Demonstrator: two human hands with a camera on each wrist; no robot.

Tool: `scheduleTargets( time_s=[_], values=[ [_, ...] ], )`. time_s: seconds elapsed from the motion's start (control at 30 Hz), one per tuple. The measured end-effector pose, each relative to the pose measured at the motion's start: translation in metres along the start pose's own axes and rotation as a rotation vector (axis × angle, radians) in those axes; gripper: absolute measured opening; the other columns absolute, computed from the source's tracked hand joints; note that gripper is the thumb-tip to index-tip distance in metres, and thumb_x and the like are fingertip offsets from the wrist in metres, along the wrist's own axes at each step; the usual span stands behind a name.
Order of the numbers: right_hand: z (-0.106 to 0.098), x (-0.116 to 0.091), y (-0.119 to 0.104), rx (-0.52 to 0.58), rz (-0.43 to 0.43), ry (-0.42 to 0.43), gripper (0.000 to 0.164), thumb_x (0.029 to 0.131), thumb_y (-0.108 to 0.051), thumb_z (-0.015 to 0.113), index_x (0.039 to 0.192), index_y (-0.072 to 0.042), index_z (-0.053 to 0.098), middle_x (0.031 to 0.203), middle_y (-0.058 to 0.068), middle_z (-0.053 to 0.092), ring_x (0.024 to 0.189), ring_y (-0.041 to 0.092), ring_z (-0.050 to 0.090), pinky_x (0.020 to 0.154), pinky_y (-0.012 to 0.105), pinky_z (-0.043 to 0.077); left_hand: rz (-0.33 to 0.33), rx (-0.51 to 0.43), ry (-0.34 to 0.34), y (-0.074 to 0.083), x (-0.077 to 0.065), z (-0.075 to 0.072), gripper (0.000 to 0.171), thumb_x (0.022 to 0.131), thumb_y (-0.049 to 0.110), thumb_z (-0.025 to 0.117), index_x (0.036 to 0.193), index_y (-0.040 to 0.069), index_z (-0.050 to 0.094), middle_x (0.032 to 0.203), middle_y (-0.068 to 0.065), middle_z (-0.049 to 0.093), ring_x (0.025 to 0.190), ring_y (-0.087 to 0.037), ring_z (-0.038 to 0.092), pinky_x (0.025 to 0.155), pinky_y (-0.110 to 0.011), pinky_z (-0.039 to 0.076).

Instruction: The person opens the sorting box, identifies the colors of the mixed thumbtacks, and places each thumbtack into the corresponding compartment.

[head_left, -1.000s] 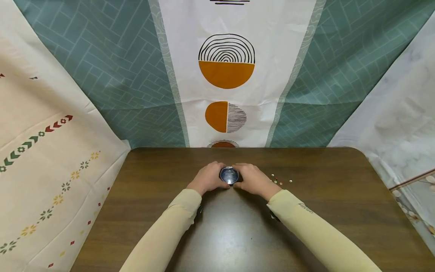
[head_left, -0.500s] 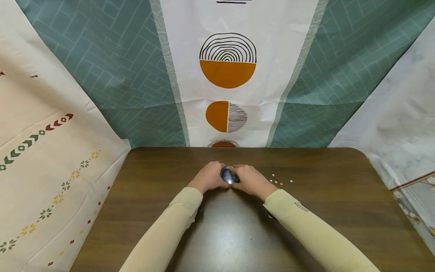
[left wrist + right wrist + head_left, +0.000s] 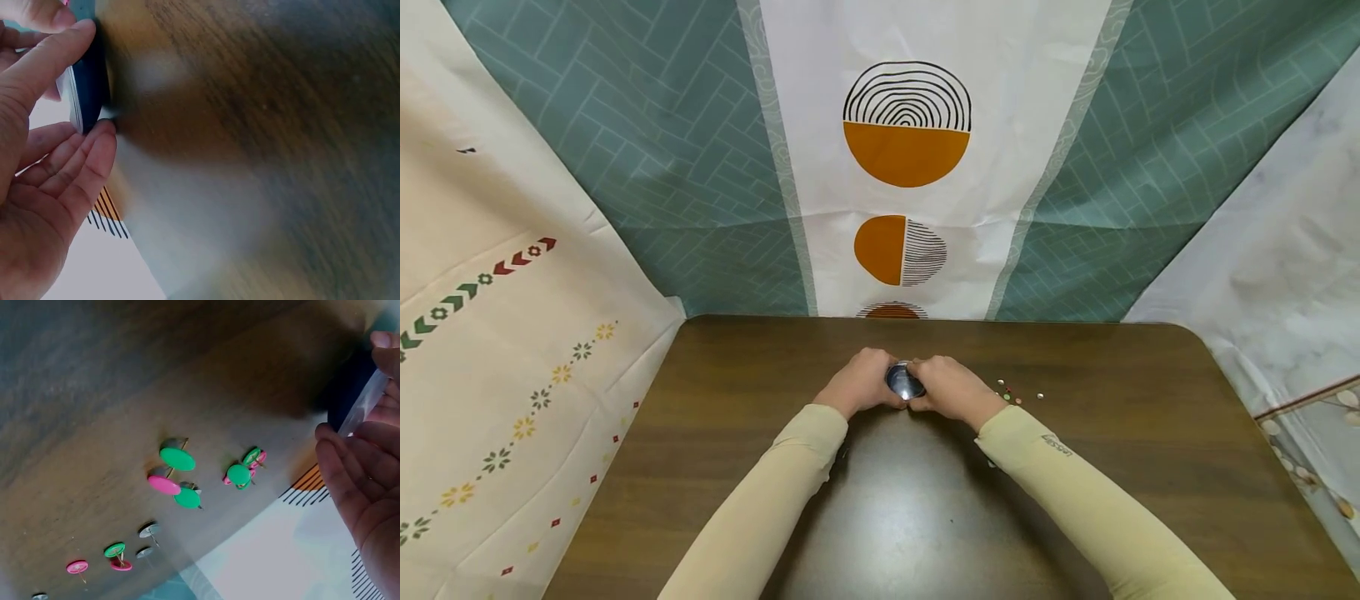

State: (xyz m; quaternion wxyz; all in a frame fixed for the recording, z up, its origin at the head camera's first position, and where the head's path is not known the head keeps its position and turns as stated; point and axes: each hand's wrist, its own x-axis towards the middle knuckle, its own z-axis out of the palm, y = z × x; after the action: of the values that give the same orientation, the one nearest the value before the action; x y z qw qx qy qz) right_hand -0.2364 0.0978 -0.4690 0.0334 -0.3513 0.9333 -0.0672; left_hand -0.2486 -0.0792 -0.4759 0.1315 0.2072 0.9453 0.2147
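Note:
A small round dark-blue case (image 3: 904, 381) with a shiny clear top is at the table's far middle. My left hand (image 3: 863, 382) grips its left side; in the left wrist view the thumb presses one edge of the case (image 3: 90, 81) and fingertips touch the other. From the right, my right hand (image 3: 953, 388) pinches the case, its fingers overlapping the top's right part. The right wrist view shows the dark base and clear upper part of the case (image 3: 353, 394) edge-on. Whether anything is inside cannot be made out.
Several thumbtacks (image 3: 1007, 395) lie loose to the right of my right hand, with green (image 3: 177, 459), pink (image 3: 164, 485) and silver heads (image 3: 149, 530). The brown wooden table (image 3: 760, 358) ends at a patterned cloth backdrop (image 3: 715, 250).
My right hand has shifted slightly left, its fingers now overlapping the case's top. My left hand keeps its grip. The head view has tilted slightly.

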Motion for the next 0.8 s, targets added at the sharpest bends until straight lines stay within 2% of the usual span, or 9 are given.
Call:
scheduleTargets(
  time_s=[0.2, 0.5, 0.8],
  values=[
    [-0.0001, 0.0014, 0.0012, -0.075, -0.052, 0.015, 0.038, 0.078, -0.035, 0.072, 0.101, -0.006, 0.065, 0.085, 0.001, 0.064, 0.071, 0.015, 0.060, 0.065, 0.031, 0.051, 0.027, 0.029, 0.008, -0.0015, 0.0043, 0.0004, 0.043, 0.064, 0.039, 0.084, 0.095, 0.014, 0.068, 0.088, 0.003, 0.065, 0.078, -0.010, 0.058, 0.075, -0.025, 0.049],
    [-0.0020, 0.0019, 0.0001, -0.118, -0.056, -0.003, 0.039, 0.078, -0.040, 0.072, 0.099, -0.008, 0.065, 0.083, 0.001, 0.063, 0.070, 0.014, 0.059, 0.065, 0.030, 0.051, 0.030, 0.076, 0.001, 0.0008, 0.0032, 0.0003, 0.049, 0.067, 0.040, 0.081, 0.101, 0.010, 0.065, 0.094, 0.000, 0.063, 0.084, -0.012, 0.057, 0.078, -0.027, 0.049],
    [-0.0015, 0.0028, -0.0041, -0.200, -0.072, -0.007, 0.039, 0.081, -0.042, 0.066, 0.096, -0.006, 0.064, 0.084, 0.003, 0.064, 0.070, 0.014, 0.060, 0.065, 0.029, 0.052, 0.044, 0.125, 0.002, -0.0001, -0.0009, 0.0018, 0.054, 0.068, 0.041, 0.080, 0.107, 0.008, 0.063, 0.096, -0.002, 0.061, 0.086, -0.014, 0.055, 0.079, -0.028, 0.048]
  ],
)
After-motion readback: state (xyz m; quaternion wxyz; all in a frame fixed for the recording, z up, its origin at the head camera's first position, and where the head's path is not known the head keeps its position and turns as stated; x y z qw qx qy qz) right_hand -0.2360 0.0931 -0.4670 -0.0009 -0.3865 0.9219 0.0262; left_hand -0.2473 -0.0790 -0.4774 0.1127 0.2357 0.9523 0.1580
